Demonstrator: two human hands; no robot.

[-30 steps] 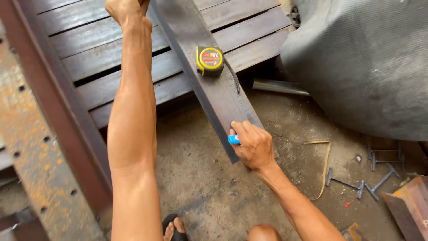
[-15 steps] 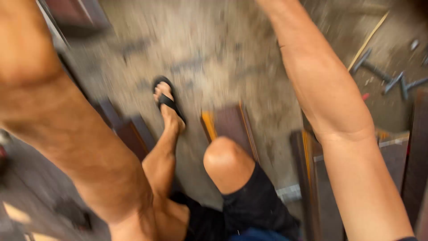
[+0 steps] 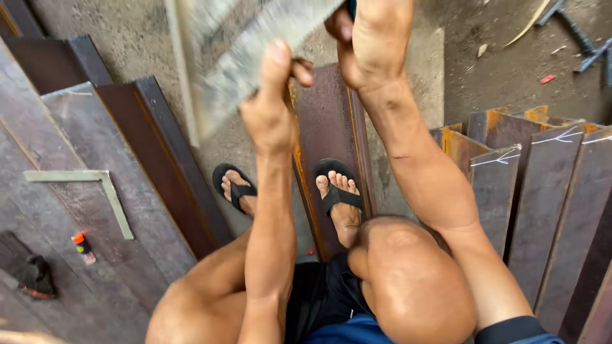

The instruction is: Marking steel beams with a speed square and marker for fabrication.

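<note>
Head view: a second ago the grey steel bar (image 3: 248, 57) lay flat on the slatted work surface under a tape measure; now both hands have lifted it clear, so marking looks finished and the piece is being carried. The left hand (image 3: 271, 111) and right hand (image 3: 373, 41) are both clamped on it. Blurred, its long axis slants from upper right to lower left, above the rusty angle iron (image 3: 328, 127) underfoot

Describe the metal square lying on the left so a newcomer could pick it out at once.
Start at the dark steel plates stacked along the picture's left side. Flat on top of them lies the metal square, with a small orange-capped marker below it. It is the only pale, L-shaped piece there; everything around it is long, straight and rusty brown.
</note>
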